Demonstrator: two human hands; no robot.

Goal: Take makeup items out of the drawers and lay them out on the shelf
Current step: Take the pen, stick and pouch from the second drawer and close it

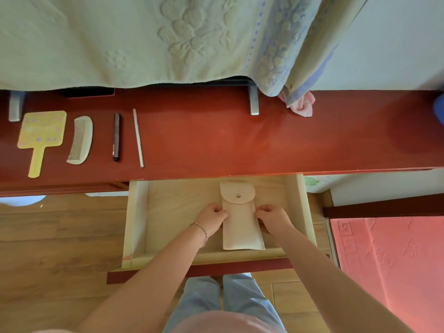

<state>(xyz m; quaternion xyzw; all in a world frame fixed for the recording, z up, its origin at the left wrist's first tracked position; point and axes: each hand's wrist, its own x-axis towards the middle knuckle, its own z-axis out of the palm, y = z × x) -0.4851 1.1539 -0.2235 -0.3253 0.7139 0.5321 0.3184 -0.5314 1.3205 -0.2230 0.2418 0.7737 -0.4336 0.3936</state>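
Observation:
A pale pink pouch (240, 227) with a snap flap lies in the open wooden drawer (137, 219) below the red shelf (228, 138). My left hand (211, 218) grips the pouch's left edge with curled fingers, and my right hand (272, 217) grips its right edge the same way. On the shelf's left part lie a yellow hand mirror (40, 138), a cream comb (80, 140), a dark pencil-like stick (116, 137) and a thin white stick (138, 138), side by side.
A light patterned cloth (168, 39) hangs over something standing on metal feet (254, 102) at the back of the shelf. A pink rag (302, 105) lies at its right corner. A pink rug (389, 265) covers the floor to the right, wooden floor to the left.

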